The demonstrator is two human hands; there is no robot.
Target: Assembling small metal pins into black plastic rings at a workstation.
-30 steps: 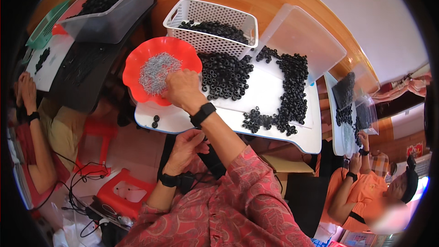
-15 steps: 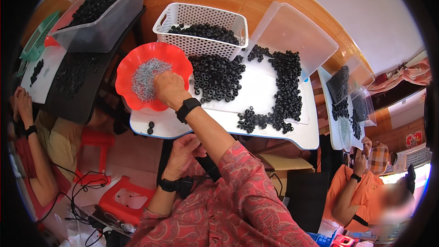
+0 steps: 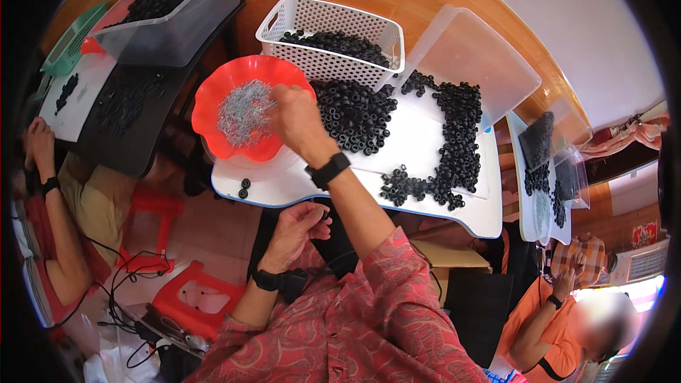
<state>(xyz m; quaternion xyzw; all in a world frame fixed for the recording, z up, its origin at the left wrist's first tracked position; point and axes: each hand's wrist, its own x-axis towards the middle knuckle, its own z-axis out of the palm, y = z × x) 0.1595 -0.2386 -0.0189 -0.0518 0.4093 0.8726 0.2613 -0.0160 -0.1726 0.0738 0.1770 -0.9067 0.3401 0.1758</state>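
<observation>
My right hand (image 3: 301,122) is over the right side of a red bowl (image 3: 207,131) with a wavy rim, its fingers closed together. Whatever they may hold is hidden or too small to see. Inside the bowl lies a heap of small clear-grey pieces (image 3: 245,112). Nearer my body, just off the table's front edge, my left hand (image 3: 289,235) pinches a small black piece (image 3: 325,214) between thumb and finger. A pile of black ring-shaped parts (image 3: 355,117) lies right beside the bowl.
Behind the pile stands a white perforated basket (image 3: 323,67) of black parts. More black rings (image 3: 460,135) form a band on the white table (image 3: 408,131). A clear bin (image 3: 174,32) is at the far left. Co-workers sit on both sides; a red stool (image 3: 195,298) stands below.
My right hand has drawn back from the grey heap toward the bowl's right rim. The left hand has turned a little, and a black piece now shows in it. The whole view has shifted slightly.
</observation>
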